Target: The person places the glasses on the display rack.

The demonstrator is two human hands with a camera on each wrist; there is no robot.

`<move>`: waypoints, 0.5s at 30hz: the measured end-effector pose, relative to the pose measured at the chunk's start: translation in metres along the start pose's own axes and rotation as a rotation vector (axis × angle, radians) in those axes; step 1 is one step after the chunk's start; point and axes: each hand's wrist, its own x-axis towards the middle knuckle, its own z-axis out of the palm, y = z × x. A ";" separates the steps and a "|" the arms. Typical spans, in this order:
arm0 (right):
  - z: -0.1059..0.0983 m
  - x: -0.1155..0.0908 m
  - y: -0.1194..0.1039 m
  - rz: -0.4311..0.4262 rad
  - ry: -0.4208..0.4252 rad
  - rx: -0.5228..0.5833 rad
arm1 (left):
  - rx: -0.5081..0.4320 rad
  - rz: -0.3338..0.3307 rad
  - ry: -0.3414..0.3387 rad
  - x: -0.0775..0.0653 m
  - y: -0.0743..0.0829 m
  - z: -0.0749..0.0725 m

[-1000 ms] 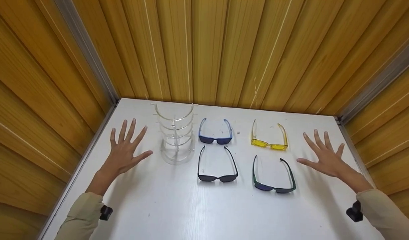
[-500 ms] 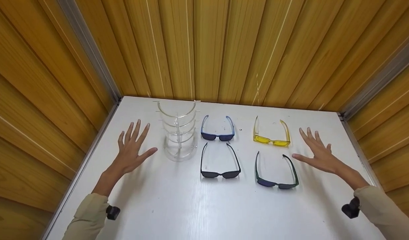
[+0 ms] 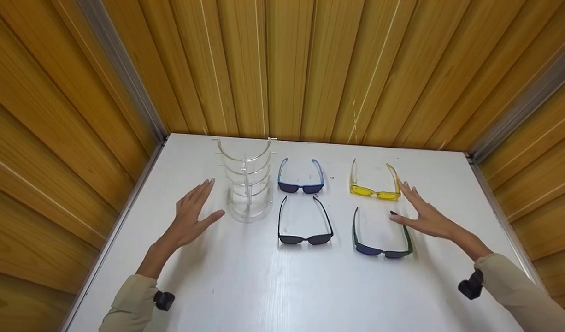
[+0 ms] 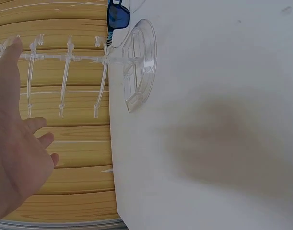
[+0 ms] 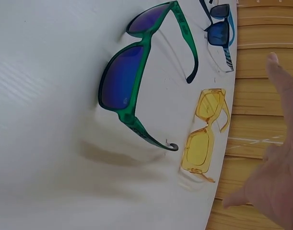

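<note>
A clear acrylic glasses stand (image 3: 246,180) (image 4: 108,62) rises at the back left of the white table (image 3: 245,281). My left hand (image 3: 196,213) (image 4: 14,148) hovers open just left of it, fingers straight, holding nothing. To the right lie blue sunglasses (image 3: 300,179), black sunglasses (image 3: 304,226), yellow glasses (image 3: 374,183) (image 5: 204,132) and green-framed sunglasses (image 3: 382,235) (image 5: 141,76). My right hand (image 3: 423,213) (image 5: 275,177) hovers open between the yellow and green pairs, its thumb near the green pair's right temple.
Yellow wood-panelled walls (image 3: 310,69) close in the table at the back and on both sides, with metal strips in the corners. Small black cameras sit on both wrists, over beige sleeves (image 3: 126,304).
Both hands have moved inward over the table: the left toward the clear stand, the right toward the yellow and green pairs. Fingers that were spread wide are now closer together.
</note>
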 end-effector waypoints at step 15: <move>0.028 0.016 -0.012 -0.043 -0.035 0.166 | -0.178 -0.095 -0.057 -0.003 0.011 0.018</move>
